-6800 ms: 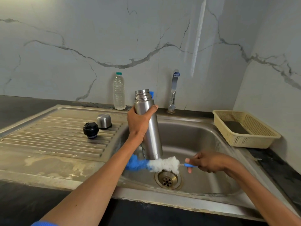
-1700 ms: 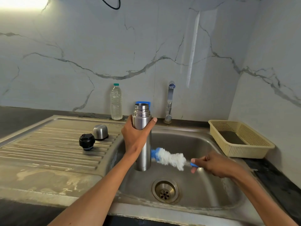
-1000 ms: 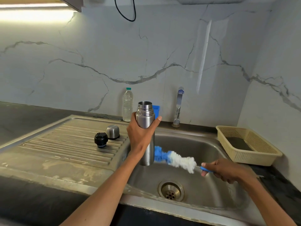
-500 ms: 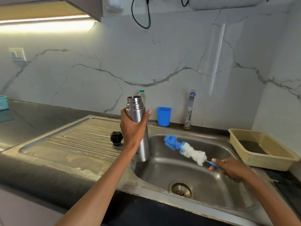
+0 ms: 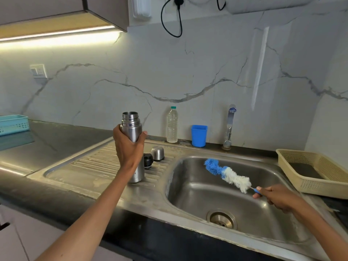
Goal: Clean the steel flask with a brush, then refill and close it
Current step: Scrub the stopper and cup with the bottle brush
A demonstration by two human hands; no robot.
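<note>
moved leftward since the earlier frames: the tall cylindrical brushed-steel flask (image 5: 134, 147), which was being held upright over the stainless steel sink basin (image 5: 267, 219) against the brush, is now sitting or hovering over the ribbed steel drainboard (image 5: 84, 166) left of the basin; contact at its base cannot be told. left hand (image 5: 127, 146) is wrapping fingers and thumb around the flask's upper body, mouth open and uncapped. right hand (image 5: 278, 197) is pinching the blue handle of the fluffy blue-and-white bottle brush (image 5: 227, 174), now hanging apart from the flask, over the basin. black round stopper (image 5: 148, 160) and domed steel cap (image 5: 157, 153) are resting on the drainboard between flask and basin. judgement: outer scrubbing is looking finished; the inside of the flask or a rinse is probably coming next, with refilling and closing not yet done.
</note>
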